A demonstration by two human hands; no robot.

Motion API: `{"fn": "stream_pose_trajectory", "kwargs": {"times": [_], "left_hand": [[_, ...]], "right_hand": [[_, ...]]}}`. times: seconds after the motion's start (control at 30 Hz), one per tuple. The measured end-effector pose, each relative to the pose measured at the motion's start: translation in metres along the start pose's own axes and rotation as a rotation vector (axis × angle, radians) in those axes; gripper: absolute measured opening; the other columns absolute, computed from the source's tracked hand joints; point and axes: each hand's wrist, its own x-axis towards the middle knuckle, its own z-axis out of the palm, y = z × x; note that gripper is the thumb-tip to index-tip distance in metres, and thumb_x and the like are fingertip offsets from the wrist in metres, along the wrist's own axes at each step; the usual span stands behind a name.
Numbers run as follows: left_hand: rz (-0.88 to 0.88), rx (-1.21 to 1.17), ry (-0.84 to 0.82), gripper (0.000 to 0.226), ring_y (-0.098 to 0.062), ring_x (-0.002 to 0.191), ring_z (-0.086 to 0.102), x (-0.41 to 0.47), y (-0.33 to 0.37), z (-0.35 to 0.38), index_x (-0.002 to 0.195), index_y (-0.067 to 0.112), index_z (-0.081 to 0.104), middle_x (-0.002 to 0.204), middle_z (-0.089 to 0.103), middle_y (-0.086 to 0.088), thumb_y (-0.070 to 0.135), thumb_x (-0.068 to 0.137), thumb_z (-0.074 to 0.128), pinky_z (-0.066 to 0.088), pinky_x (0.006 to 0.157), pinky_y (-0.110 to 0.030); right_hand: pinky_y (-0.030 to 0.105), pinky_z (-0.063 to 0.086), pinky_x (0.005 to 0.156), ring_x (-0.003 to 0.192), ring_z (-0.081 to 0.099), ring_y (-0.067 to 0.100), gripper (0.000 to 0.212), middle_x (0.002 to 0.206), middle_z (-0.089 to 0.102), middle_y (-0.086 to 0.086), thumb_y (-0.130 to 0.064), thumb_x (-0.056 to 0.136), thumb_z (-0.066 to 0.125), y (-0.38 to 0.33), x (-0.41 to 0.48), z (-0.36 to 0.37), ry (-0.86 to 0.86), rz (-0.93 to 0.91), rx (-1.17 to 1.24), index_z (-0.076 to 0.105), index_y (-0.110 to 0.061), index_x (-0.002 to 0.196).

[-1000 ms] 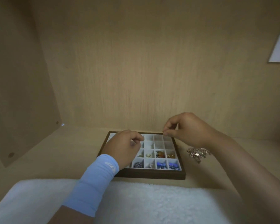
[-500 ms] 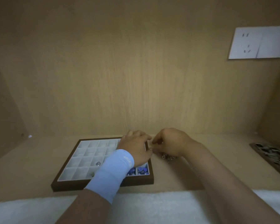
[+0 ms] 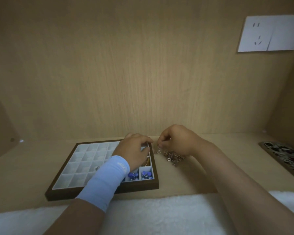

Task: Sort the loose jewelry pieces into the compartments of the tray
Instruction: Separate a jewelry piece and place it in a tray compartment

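- Jewelry pile [image 3: 172, 156]: loose small metal pieces, heaped on the table just right of the tray [image 3: 153, 170]. One square-framed piece and some thin linked bits show; the rest is too small to tell apart.
- Handling, as a judgement: the pieces look light, hard and slick, and a tangled heap like this is likely to snag, so one piece may drag its neighbours. A fingertip pinch on a single frame or loop, lifted slowly clear, seems the safest hold.
- Right hand [image 3: 177, 140]: over the pile's tray-side edge, thumb and forefinger drawn close in a pinch grip on a small shiny piece [image 3: 158, 148] that hangs just right of the tray's far right corner.
- Left hand [image 3: 134, 150]: curled over the tray's far right compartments, fingers bent down near the rim. Whether its grip holds anything I cannot tell, since the fingertips are hidden. A pale blue sleeve [image 3: 107, 178] covers the forearm and lies across the tray's near right part.
- Tray contents: blue pieces [image 3: 139, 174] in the near right compartments, something amber [image 3: 147, 161] just beyond them, one small dark item [image 3: 97, 167] left of the sleeve; most cells look bare.
- Further out: a second dark tray [image 3: 285, 155] well right of the first tray, and a white fleecy cloth [image 3: 143, 216] along its near side.
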Motion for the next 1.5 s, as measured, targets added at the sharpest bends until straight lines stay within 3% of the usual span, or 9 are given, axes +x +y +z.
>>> {"fn": "stream_pose_trajectory", "kwargs": {"times": [0.23, 0.4, 0.53, 0.7, 0.87, 1.13, 1.27, 1.4, 1.5], "left_hand": [[-0.068, -0.402, 0.042, 0.018, 0.011, 0.090, 0.061, 0.001, 0.011, -0.001, 0.105, 0.041, 0.068, 0.095, 0.069, 0.023, 0.030, 0.092, 0.063, 0.043, 0.079, -0.010], [-0.115, -0.619, 0.002, 0.020, 0.000, 0.086, 0.070, 0.001, 0.017, -0.006, 0.100, 0.035, 0.068, 0.086, 0.075, 0.013, 0.030, 0.082, 0.076, 0.055, 0.089, -0.031], [-0.156, -0.694, -0.018, 0.025, -0.005, 0.086, 0.071, 0.001, 0.020, -0.012, 0.102, 0.028, 0.068, 0.087, 0.076, 0.008, 0.030, 0.079, 0.079, 0.055, 0.087, -0.032], [-0.196, -0.735, -0.037, 0.018, 0.002, 0.081, 0.071, 0.000, 0.022, -0.015, 0.098, 0.031, 0.071, 0.088, 0.077, 0.012, 0.032, 0.081, 0.077, 0.050, 0.071, -0.019], [-0.218, -0.732, -0.065, 0.013, -0.006, 0.085, 0.072, 0.002, 0.017, -0.016, 0.096, 0.030, 0.074, 0.090, 0.076, 0.012, 0.029, 0.083, 0.075, 0.057, 0.075, -0.025], [-0.201, -0.693, -0.139, 0.012, -0.014, 0.095, 0.070, 0.003, 0.008, -0.024, 0.098, 0.032, 0.074, 0.095, 0.076, 0.009, 0.025, 0.089, 0.069, 0.054, 0.089, -0.033], [-0.185, -0.651, -0.136, 0.008, -0.003, 0.076, 0.065, -0.002, 0.008, -0.033, 0.091, 0.028, 0.073, 0.076, 0.071, 0.018, 0.030, 0.091, 0.065, 0.049, 0.076, -0.025], [-0.203, -0.653, -0.033, 0.011, -0.017, 0.084, 0.071, -0.009, 0.004, -0.049, 0.095, 0.019, 0.070, 0.086, 0.076, -0.001, 0.026, 0.093, 0.062, 0.056, 0.082, -0.035], [-0.200, -0.658, -0.011, 0.008, -0.012, 0.073, 0.069, -0.018, -0.001, -0.056, 0.094, 0.018, 0.068, 0.084, 0.077, 0.002, 0.024, 0.093, 0.063, 0.057, 0.072, -0.030]], "right_hand": [[0.017, 0.045, 0.044, 0.046, 0.060, 0.005, 0.006, 0.063, 0.073, -0.004, -0.014, 0.087, 0.076, -0.002, -0.006, -0.017, -0.040, 0.031, 0.431, 0.081, -0.016, 0.083], [0.021, 0.044, 0.046, 0.053, 0.062, 0.018, 0.012, 0.075, 0.075, 0.010, -0.019, 0.090, 0.074, -0.008, -0.008, -0.021, -0.050, 0.054, 0.491, 0.078, -0.007, 0.090], [0.013, 0.038, 0.039, 0.044, 0.057, 0.008, 0.011, 0.061, 0.070, -0.004, -0.016, 0.090, 0.074, -0.013, -0.009, -0.023, -0.051, 0.039, 0.534, 0.077, -0.006, 0.092], [0.013, 0.036, 0.039, 0.044, 0.055, 0.006, 0.005, 0.063, 0.071, -0.005, -0.018, 0.088, 0.076, -0.017, -0.009, -0.024, -0.064, 0.028, 0.594, 0.077, -0.013, 0.087], [0.018, 0.036, 0.039, 0.047, 0.056, 0.011, 0.010, 0.077, 0.072, 0.007, -0.018, 0.091, 0.072, -0.015, -0.008, -0.024, -0.046, 0.088, 0.589, 0.077, -0.010, 0.092], [0.018, 0.036, 0.039, 0.052, 0.057, 0.016, 0.011, 0.074, 0.073, -0.003, -0.020, 0.095, 0.067, -0.019, -0.010, -0.024, -0.088, 0.108, 0.561, 0.074, -0.011, 0.092], [0.022, 0.037, 0.043, 0.050, 0.058, 0.014, 0.014, 0.080, 0.076, 0.000, -0.021, 0.095, 0.067, -0.031, -0.008, -0.015, -0.069, 0.101, 0.590, 0.072, -0.009, 0.098], [0.020, 0.035, 0.041, 0.054, 0.061, 0.015, 0.014, 0.081, 0.076, 0.001, -0.022, 0.094, 0.068, -0.047, -0.010, -0.005, -0.068, 0.024, 0.593, 0.073, -0.009, 0.096], [0.013, 0.036, 0.039, 0.049, 0.057, 0.010, 0.011, 0.072, 0.074, -0.002, -0.019, 0.093, 0.070, -0.053, -0.011, -0.004, -0.053, -0.025, 0.612, 0.076, -0.012, 0.087]]}}
